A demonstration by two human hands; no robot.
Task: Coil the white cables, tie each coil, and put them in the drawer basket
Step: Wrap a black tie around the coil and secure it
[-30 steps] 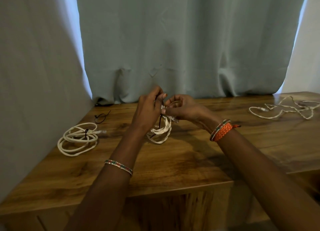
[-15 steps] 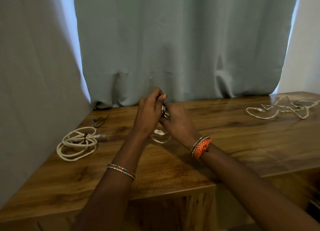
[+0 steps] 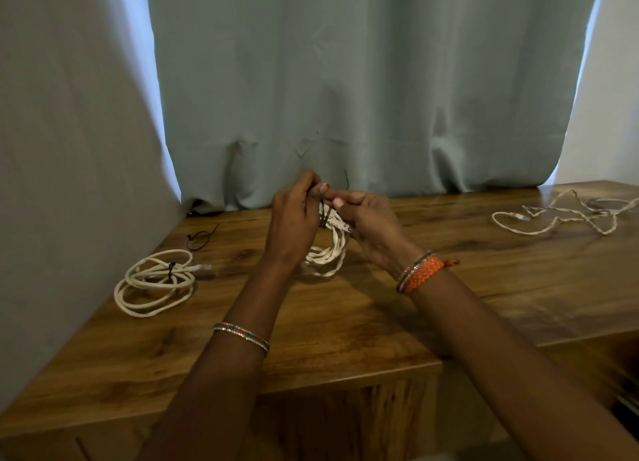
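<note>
A white cable coil (image 3: 326,256) stands on edge at the middle of the wooden table (image 3: 345,322), held up between both hands. My left hand (image 3: 294,218) and my right hand (image 3: 366,218) pinch a thin black tie (image 3: 323,215) wrapped round the coil's top; one end of the tie sticks up above my fingers. A second white coil (image 3: 155,282), bound with a black tie, lies flat at the left. A loose, uncoiled white cable (image 3: 567,215) sprawls at the far right. The drawer basket is not in view.
A spare black tie (image 3: 200,237) lies near the table's back left corner. A grey curtain (image 3: 345,80) hangs behind the table, and a wall runs along the left. The table's front edge steps back at the right, where it is dark below.
My right hand has rolled back from over the coil, so the coil shows again below my fingers. Both hands stay together at the tie. The camera has tilted slightly.
</note>
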